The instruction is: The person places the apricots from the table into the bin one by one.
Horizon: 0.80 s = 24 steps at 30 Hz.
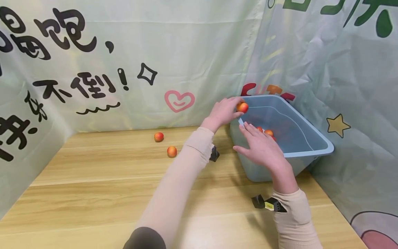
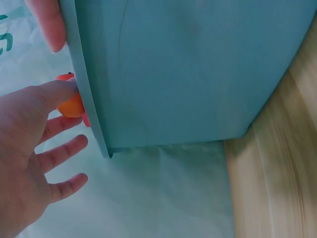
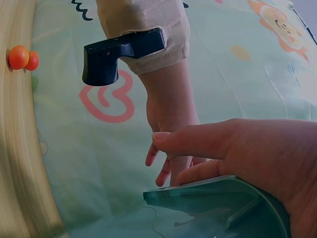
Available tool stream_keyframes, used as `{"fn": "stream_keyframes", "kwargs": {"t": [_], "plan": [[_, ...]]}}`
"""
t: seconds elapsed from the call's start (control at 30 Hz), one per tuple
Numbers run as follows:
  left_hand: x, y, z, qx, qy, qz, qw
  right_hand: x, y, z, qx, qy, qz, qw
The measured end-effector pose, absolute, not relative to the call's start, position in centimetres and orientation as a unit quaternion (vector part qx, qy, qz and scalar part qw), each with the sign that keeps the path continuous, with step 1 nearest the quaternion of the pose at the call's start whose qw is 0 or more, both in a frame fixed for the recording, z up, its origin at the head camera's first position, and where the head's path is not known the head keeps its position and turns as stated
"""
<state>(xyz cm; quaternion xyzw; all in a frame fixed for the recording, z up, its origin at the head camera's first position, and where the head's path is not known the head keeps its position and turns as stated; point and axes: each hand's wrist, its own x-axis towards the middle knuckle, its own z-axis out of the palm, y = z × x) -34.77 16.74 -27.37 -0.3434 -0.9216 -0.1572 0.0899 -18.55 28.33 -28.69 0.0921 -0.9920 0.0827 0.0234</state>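
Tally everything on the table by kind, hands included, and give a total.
Small round orange-red fruits: 5 visible; 2 loose on the wooden table, 1 in the left hand, 2 showing inside the tub
Grey-blue plastic tub: 1
Hands: 2; left hand, right hand
Total: 8

Bright, even light — soft shadows, right-wrist view dimmer.

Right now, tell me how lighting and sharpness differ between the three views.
Head view: even, bright, sharp; soft shadows under the arms on the wooden table. Left wrist view: blue tub fills the frame, soft. Right wrist view: dim, right hand close and blurred.
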Motion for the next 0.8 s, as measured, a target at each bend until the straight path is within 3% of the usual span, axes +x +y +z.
{"fn": "stream_keyframes", "kwargs": {"t": [0.8], "plan": [[-34.3,13.7,-29.3,-0.346,-0.917,-0.158,0.117,-18.6,28.4,-28.7,0.091,-0.992,0.079,0.024]]}}
